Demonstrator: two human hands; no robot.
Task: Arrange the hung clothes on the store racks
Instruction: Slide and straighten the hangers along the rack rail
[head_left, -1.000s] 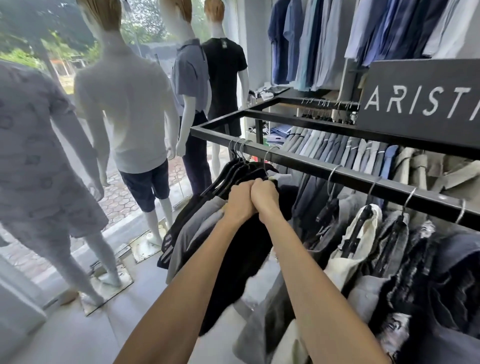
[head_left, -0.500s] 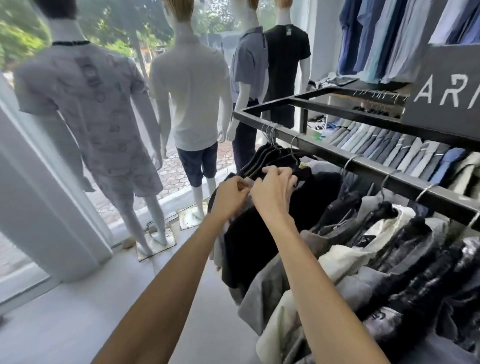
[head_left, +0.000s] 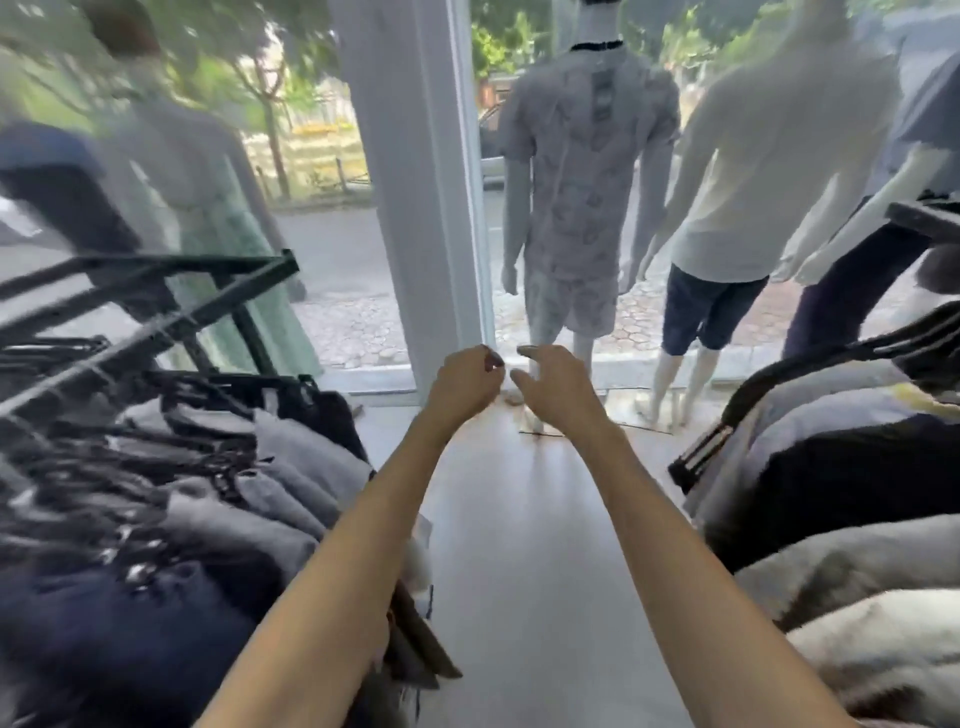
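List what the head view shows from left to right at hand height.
Left rack clothes → left hand → right hand → right rack clothes.

A white mannequin in a pale patterned shirt and matching shorts (head_left: 582, 208) stands at the shop window, beside a white mannequin in a cream tee and dark blue shorts (head_left: 748, 208). A broad white window pillar (head_left: 415, 182) rises left of them. Beyond it stands a blurred figure, probably another mannequin, in a pale green garment (head_left: 218, 218).
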